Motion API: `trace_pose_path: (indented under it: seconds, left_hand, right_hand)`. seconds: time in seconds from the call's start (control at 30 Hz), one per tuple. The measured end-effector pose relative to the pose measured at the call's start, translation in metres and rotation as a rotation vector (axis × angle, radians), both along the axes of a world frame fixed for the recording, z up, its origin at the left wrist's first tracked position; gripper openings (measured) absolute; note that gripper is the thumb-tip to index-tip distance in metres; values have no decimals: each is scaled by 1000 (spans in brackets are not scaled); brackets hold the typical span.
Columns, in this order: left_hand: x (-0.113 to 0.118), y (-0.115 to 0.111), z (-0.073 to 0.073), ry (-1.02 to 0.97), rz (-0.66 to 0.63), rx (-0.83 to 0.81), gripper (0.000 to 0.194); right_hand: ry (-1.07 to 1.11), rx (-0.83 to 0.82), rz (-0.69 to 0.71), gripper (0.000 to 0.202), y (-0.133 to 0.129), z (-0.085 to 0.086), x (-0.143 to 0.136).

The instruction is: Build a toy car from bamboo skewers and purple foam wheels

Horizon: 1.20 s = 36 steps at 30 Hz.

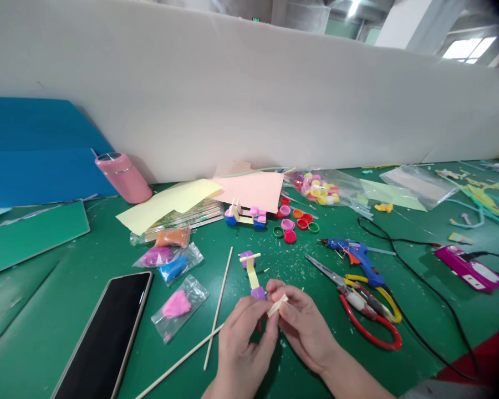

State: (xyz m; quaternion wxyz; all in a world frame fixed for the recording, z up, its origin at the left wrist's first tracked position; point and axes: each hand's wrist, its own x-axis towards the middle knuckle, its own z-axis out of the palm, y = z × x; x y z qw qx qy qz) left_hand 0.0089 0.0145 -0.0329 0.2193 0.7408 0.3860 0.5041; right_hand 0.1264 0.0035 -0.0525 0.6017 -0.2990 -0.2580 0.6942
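Note:
Near the table's front, my left hand (246, 338) and my right hand (301, 321) meet with their fingertips closed on short pale wooden stick pieces (278, 305). How many pieces there are I cannot tell. Just beyond my fingers lies a small model (253, 274) made of a pale yellow strip, purple caps and a stick across its far end. Farther back stands a similar model (245, 215) with blue and pink caps. Two long wooden sticks (219, 305) cross on the table left of my left hand, one end hidden behind it.
Right of my hands lie scissors (368, 310) and a blue glue gun (355, 255) with a trailing black cable. Loose bottle caps (290, 237) sit ahead. At left are a phone (108, 332), clay bags (178, 305) and a pink tumbler (123, 177). A white partition (249, 105) stands behind.

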Motion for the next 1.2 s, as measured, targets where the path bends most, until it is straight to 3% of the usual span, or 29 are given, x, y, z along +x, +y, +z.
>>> trace_pose_path:
  seconds: [0.5,0.7,1.2]
  left_hand:
    - [-1,-2,0,-18,-30,-22,14]
    - [0,-2,1,-6,45,54,16]
    - [1,-2,-1,37,29,93,16]
  right_hand:
    - [-4,16,28,14,0,2,-1]
    - [-19,-1,-9,24,-1,0,2]
    - [-59,25,-31,15,0,1,3]
